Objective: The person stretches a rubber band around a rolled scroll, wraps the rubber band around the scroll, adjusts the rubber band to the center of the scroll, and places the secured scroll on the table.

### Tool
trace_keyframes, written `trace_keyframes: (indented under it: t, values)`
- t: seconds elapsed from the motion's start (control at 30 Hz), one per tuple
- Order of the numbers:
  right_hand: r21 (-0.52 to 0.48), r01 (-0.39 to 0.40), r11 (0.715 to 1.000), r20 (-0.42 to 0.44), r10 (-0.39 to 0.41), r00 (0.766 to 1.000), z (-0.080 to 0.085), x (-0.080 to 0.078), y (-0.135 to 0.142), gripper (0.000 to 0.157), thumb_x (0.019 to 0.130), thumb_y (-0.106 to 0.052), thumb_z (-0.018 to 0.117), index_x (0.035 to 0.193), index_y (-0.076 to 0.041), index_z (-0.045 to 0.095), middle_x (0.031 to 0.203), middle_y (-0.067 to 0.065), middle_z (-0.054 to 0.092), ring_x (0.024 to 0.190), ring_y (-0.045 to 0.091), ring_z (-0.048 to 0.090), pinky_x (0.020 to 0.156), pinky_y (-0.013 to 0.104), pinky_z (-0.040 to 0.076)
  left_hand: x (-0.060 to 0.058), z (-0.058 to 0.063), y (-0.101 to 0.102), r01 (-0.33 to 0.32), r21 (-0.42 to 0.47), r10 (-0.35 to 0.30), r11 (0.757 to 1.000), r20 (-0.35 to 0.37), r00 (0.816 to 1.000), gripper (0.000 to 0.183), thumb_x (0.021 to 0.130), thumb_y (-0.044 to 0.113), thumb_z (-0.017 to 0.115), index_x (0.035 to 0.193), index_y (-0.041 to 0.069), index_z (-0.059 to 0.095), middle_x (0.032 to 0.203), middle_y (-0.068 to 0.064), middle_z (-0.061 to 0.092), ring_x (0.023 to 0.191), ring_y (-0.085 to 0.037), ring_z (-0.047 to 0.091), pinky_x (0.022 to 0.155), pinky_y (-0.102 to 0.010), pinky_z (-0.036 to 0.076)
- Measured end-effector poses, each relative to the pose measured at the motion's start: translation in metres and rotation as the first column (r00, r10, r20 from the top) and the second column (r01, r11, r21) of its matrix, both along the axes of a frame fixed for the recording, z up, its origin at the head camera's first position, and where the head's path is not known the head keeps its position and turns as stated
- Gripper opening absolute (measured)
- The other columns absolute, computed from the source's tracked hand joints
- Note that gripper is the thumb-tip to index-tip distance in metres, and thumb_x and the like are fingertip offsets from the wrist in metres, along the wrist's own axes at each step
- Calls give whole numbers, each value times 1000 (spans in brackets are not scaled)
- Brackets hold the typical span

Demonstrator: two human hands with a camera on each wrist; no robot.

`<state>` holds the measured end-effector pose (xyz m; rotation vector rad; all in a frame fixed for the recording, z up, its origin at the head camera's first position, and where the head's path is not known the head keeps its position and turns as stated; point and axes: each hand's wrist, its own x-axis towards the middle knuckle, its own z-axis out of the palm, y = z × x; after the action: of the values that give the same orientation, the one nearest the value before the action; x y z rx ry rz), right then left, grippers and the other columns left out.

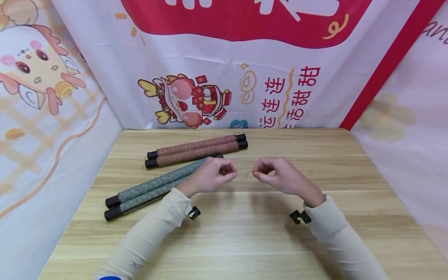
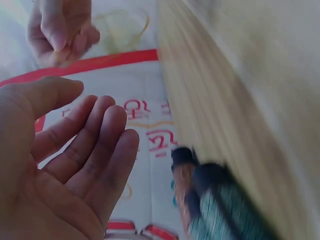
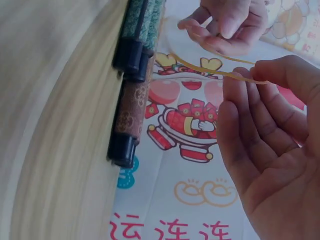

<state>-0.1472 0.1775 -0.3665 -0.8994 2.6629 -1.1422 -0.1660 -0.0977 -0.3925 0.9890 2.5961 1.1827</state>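
My right hand pinches a thin yellow rubber band between thumb and forefinger, and the band trails off toward the left. Facing it, my left hand has its fingers bent and its thumb apart from them; nothing shows between them in the left wrist view. A pair of green patterned scroll rolls with black ends lies on the table, partly behind the left hand and wrist. Around these green rolls a thin yellowish band is visible. Beyond them lies a pair of reddish-brown scroll rolls, side by side.
Both pairs of rolls lie on the left half of a light wooden table. A white and red printed cloth hangs behind the table's back edge, with more printed cloth along both sides. Each wrist carries a small black camera mount.
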Motion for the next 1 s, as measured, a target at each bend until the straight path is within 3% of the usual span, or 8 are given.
trace_keyframes:
  t: [0.2,0.37,0.57,0.73,0.87,1.0]
  values:
    - [78,37,996,6,-37,999,5,-1,15,5,101,-16,72,98,-18,74,86,-6,71,77,10,63,70,27,57,-23,15,-30,-56,-149,51,987,-37,998,8,102,19,71,105,13,75,95,2,75,87,-10,69,81,-30,60]
    - [128,53,990,16,-55,998,5,-3,25,4,101,-16,72,98,-16,74,82,-5,68,72,11,60,63,25,53,-49,24,-63,-82,-285,82,955,-15,997,16,102,17,68,112,5,73,102,-5,75,94,-18,70,87,-39,60]
    - [198,56,979,37,-65,997,4,-4,29,5,101,-16,71,99,-14,74,80,-5,66,72,13,58,61,24,51,-79,21,-94,-139,-473,111,870,-87,990,30,99,21,72,117,-2,69,103,-14,72,88,-24,64,85,-46,56]
    - [225,60,973,36,-69,997,1,-6,31,4,100,-15,72,97,-16,74,80,-5,66,72,12,58,62,24,50,-104,15,-99,-139,-570,109,810,-86,990,39,93,23,75,119,-5,67,108,-18,69,91,-28,61,85,-46,53]
    - [229,46,972,25,-53,998,-3,-8,29,4,99,-13,73,96,-13,76,79,-5,66,71,10,58,61,23,50,-113,14,-97,-130,-636,136,760,-41,990,53,89,27,79,130,-3,62,123,-20,66,103,-30,62,93,-49,54]
    - [227,34,973,32,-42,999,-4,-9,26,5,99,-14,73,97,-12,76,79,-6,67,70,10,58,61,24,50,-117,12,-95,-115,-684,175,720,19,984,59,88,33,84,131,1,60,118,-15,64,99,-28,59,86,-45,52]
